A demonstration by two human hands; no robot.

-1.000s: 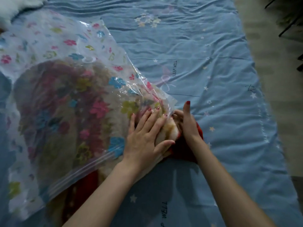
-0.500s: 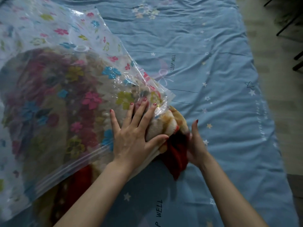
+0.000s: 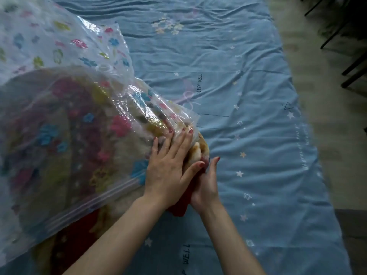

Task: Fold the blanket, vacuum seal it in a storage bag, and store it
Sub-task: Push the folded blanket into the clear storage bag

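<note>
A clear storage bag (image 3: 59, 56) printed with coloured flowers lies on the left of the bed, its round valve (image 3: 104, 66) on top. A folded plush blanket (image 3: 65, 147), red and tan, fills most of the bag. One corner of the blanket (image 3: 200, 149) sticks out at the bag's open zip edge (image 3: 111, 193). My left hand (image 3: 168, 165) lies flat with straight fingers on the bag over that corner. My right hand (image 3: 208, 181) presses against the protruding red and tan corner from the right, thumb up; its fingers are hidden behind the blanket.
A blue bedsheet (image 3: 248, 116) with stars and "SLEEP WELL" print covers the bed. A floor strip (image 3: 327, 116) runs along the bed's right edge. Dark chair legs (image 3: 353, 66) stand at the upper right.
The bag has lifted and shifted toward the upper left. My right hand moved in against the blanket corner, and less of that corner shows outside the bag. My left hand stayed flat on the bag.
</note>
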